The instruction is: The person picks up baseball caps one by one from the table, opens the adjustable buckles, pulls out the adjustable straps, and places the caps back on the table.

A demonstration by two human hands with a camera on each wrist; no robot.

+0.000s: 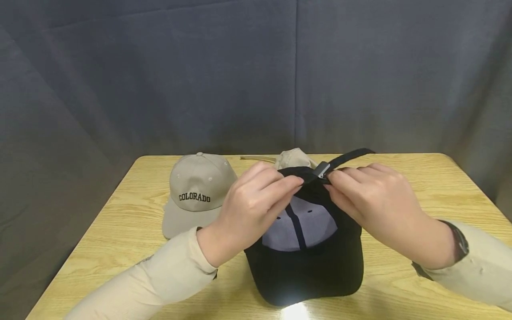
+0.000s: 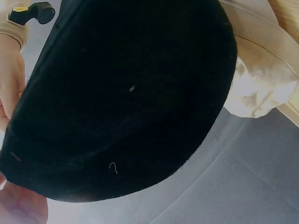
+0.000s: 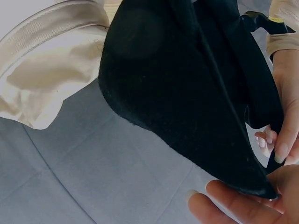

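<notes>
A black baseball cap (image 1: 304, 275) is held up over the table, its grey-lined inside facing me and its brim toward the near edge. The left hand (image 1: 254, 202) pinches the back band on the left side of the opening. Thumb and fingers of the right hand (image 1: 374, 198) pinch the strap right beside the metal buckle (image 1: 321, 170). From the buckle the loose strap end (image 1: 354, 155) sticks out to the right. In both wrist views the cap's dark crown (image 2: 126, 93) hides much of the scene; right-hand fingers (image 3: 243, 205) show along its edge.
On the table (image 1: 128, 249), a beige cap (image 1: 202, 182) lettered COLORADO sits at the left. Behind the black cap lies another beige cap (image 1: 295, 158), partly hidden, its strap (image 1: 256, 158) stretching left. A grey curtain (image 1: 224, 80) hangs behind the table.
</notes>
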